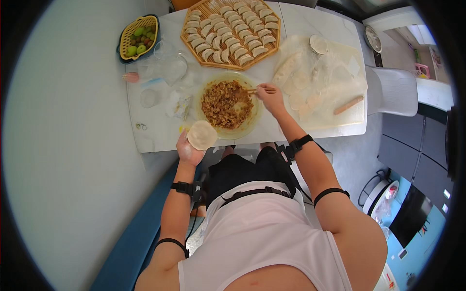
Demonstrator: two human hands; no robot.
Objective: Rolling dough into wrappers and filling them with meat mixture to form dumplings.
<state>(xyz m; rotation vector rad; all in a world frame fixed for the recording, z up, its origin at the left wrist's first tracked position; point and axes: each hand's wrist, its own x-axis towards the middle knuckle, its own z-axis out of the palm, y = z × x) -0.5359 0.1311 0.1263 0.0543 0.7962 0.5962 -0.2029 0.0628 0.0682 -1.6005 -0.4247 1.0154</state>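
Observation:
On the palm of my left hand (188,151) lies a round dumpling wrapper (202,135), flat and with no filling on it. My right hand (270,97) grips a pair of chopsticks (252,91), whose tips reach into the filling. That brown minced filling (225,103) sits in a wide, pale bowl (256,112), and a patch of the bowl's bottom shows through at the right. Beyond the bowl, an octagonal bamboo tray (233,66) carries rows of folded dumplings (233,32). Several more wrappers (301,80) lie on a floured mat (338,62) to the right.
A rolling pin (348,105), a dough roll (286,69) and a flour bowl (319,44) rest on the mat. At the left stand a yellow fruit basket (128,36), a glass pitcher (175,67) and a drinking glass (148,98). A white chair (395,91) is beyond the table's right edge.

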